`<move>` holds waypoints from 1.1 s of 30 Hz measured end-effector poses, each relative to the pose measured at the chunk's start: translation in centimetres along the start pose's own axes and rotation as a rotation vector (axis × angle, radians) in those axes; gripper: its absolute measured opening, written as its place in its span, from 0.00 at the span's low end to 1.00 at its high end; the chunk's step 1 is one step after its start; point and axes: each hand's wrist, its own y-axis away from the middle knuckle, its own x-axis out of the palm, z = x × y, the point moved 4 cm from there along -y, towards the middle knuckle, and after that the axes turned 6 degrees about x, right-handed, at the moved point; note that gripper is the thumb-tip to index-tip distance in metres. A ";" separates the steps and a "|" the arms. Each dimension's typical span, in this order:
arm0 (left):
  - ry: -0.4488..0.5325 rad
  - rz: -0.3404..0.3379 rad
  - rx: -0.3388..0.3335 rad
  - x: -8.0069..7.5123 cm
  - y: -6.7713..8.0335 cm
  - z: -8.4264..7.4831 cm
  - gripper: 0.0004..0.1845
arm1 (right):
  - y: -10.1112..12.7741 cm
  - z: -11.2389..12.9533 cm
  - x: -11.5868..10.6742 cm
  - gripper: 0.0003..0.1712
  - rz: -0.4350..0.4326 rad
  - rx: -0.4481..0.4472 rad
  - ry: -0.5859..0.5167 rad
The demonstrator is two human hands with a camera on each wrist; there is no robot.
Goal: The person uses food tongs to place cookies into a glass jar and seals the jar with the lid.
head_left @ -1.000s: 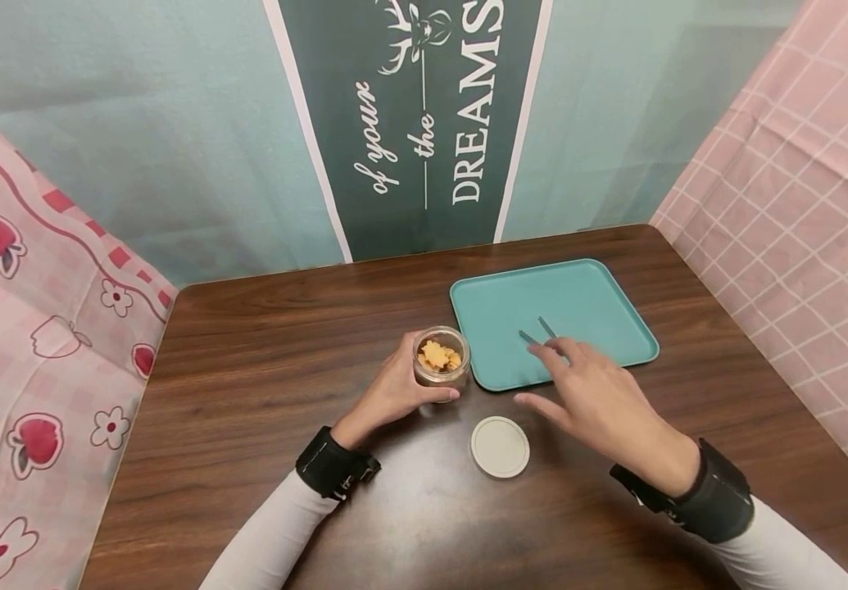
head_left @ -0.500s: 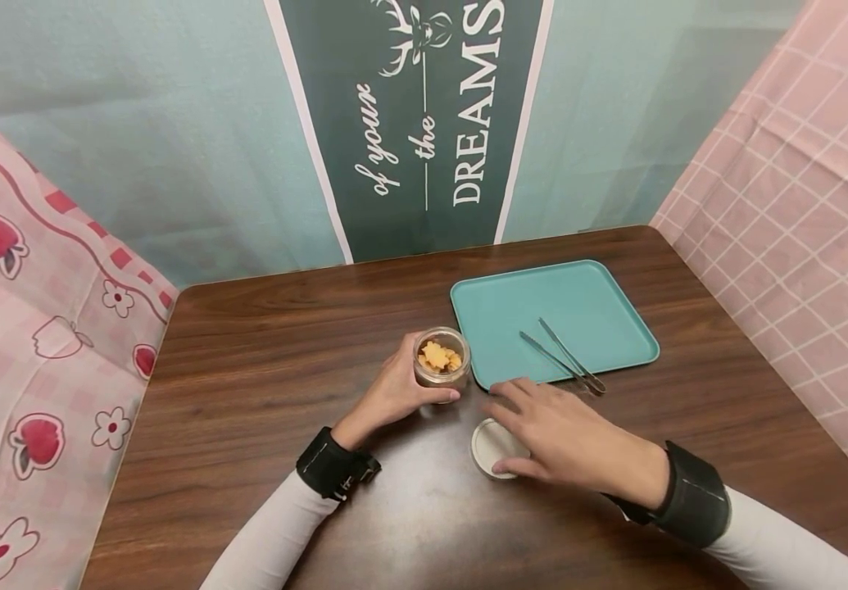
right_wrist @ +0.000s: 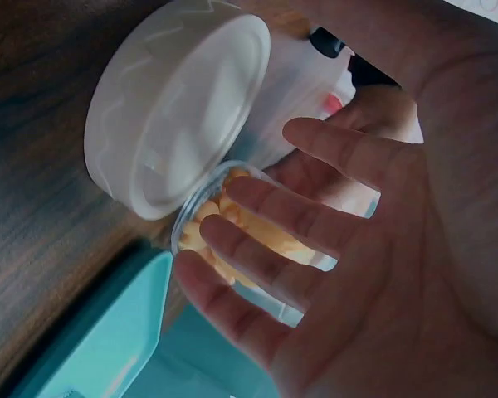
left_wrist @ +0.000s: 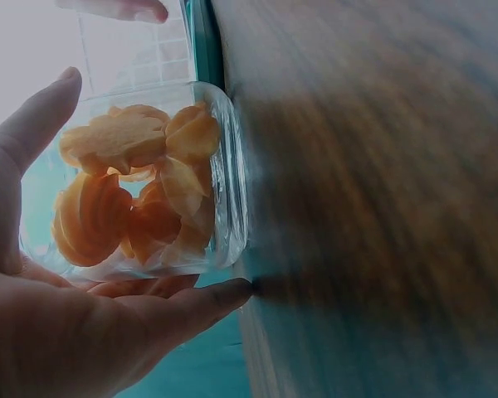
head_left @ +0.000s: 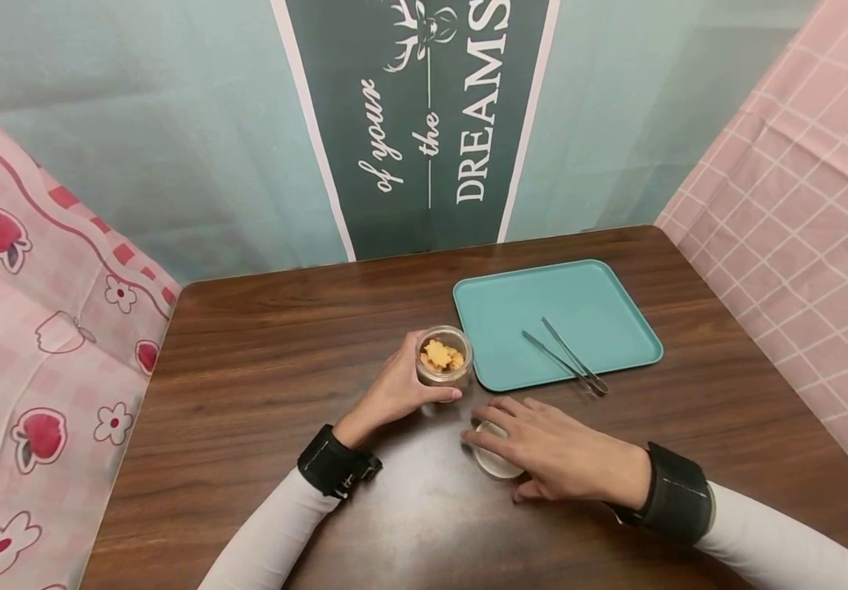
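Note:
My left hand holds a small clear glass jar upright on the table, thumb at the near side and fingers round the far side. Inside are several yellow-orange, scalloped snack pieces; the jar's mouth is uncovered. My right hand hovers over a round off-white lid, partly hiding it. In the right wrist view, its fingers are spread and extended, with the lid apart from the fingertips. Metal tongs rest with their tips on the teal tray and their bent end over its near rim.
The teal tray lies to the right of the jar, its left rim close to the glass. Brown wood-grain table surrounds everything. Patterned cloth hangs at the left, back and right edges.
My right hand has left the tongs on the tray and moved left and nearer to me, over the lid. The left hand and jar have stayed in place.

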 end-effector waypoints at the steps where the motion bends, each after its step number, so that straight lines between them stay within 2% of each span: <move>1: -0.001 -0.002 0.000 0.0 0.0 0.0 0.54 | -0.1 0.0 0.1 0.53 0.010 0.003 0.004; 11: -0.009 -0.006 0.001 -0.1 -0.1 -0.1 0.54 | -0.7 0.2 0.8 0.51 0.056 0.011 0.037; 21: -0.005 -0.004 0.003 0.0 -0.1 0.1 0.54 | -1.0 0.1 1.5 0.42 0.079 0.011 0.007; 26: -0.004 -0.006 0.005 0.0 -0.1 0.0 0.54 | -1.0 0.1 1.5 0.41 0.056 0.003 0.013; 33: 0.000 -0.003 0.009 0.0 0.0 0.0 0.54 | -0.9 -0.1 0.3 0.41 0.016 -0.020 0.055</move>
